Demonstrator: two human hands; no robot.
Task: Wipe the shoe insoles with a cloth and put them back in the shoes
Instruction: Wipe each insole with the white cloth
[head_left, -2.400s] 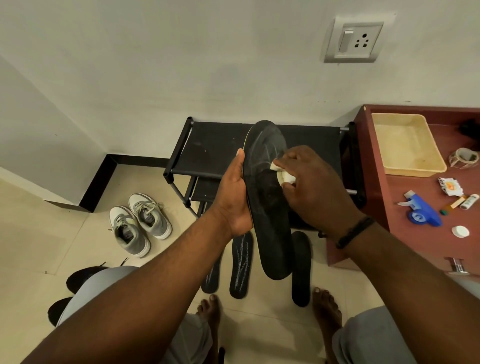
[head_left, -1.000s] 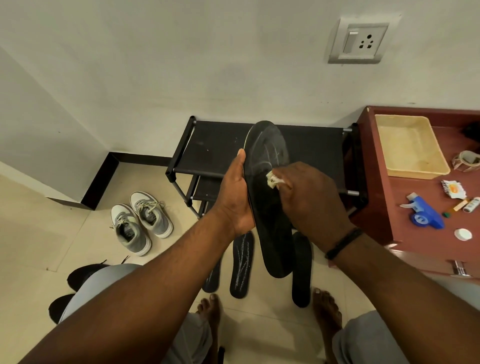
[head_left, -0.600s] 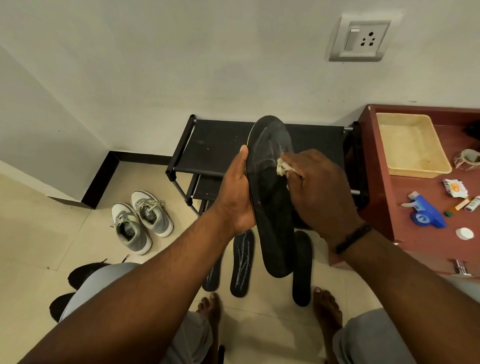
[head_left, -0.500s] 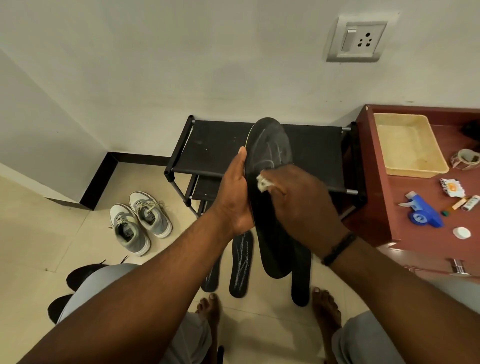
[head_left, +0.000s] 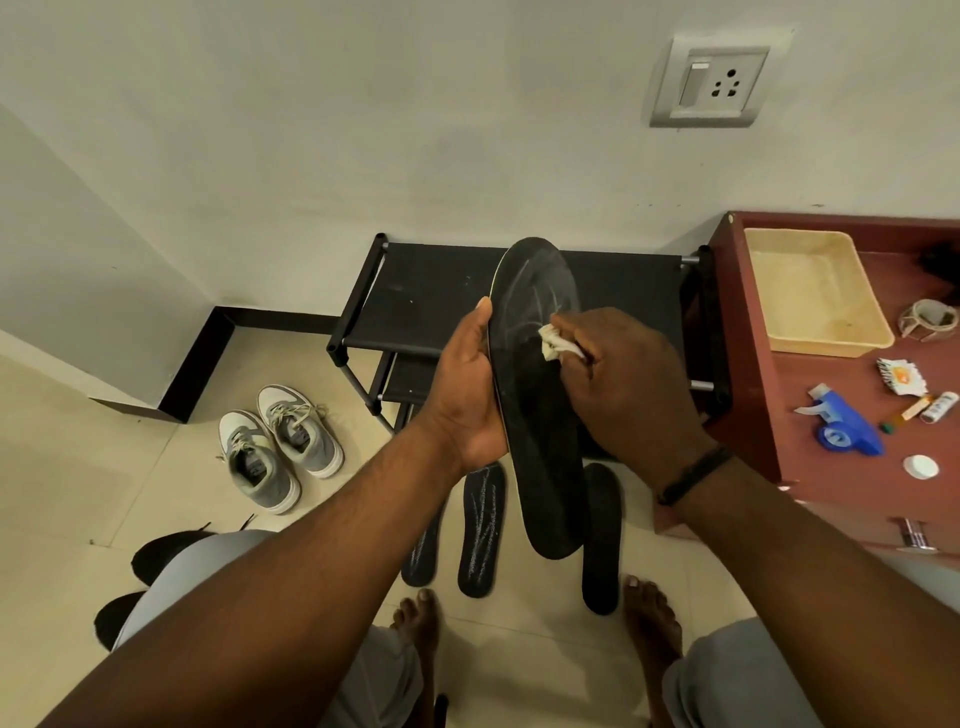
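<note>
Wiping goes on: left hand (head_left: 470, 387) grips the insole (head_left: 540, 405), right hand (head_left: 618, 382) pinches the cloth (head_left: 551, 347); lower half likely next.

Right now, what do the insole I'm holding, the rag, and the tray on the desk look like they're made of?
Insole: likely foam with a matte black fabric top; a pale layer shows along its edge, and whitish streaks mark the toe end.
Rag: soft cloth or tissue, off-white and crumpled; too small to tell.
Tray: probably plastic, a smooth pale yellow with moulded rounded rims.
</note>
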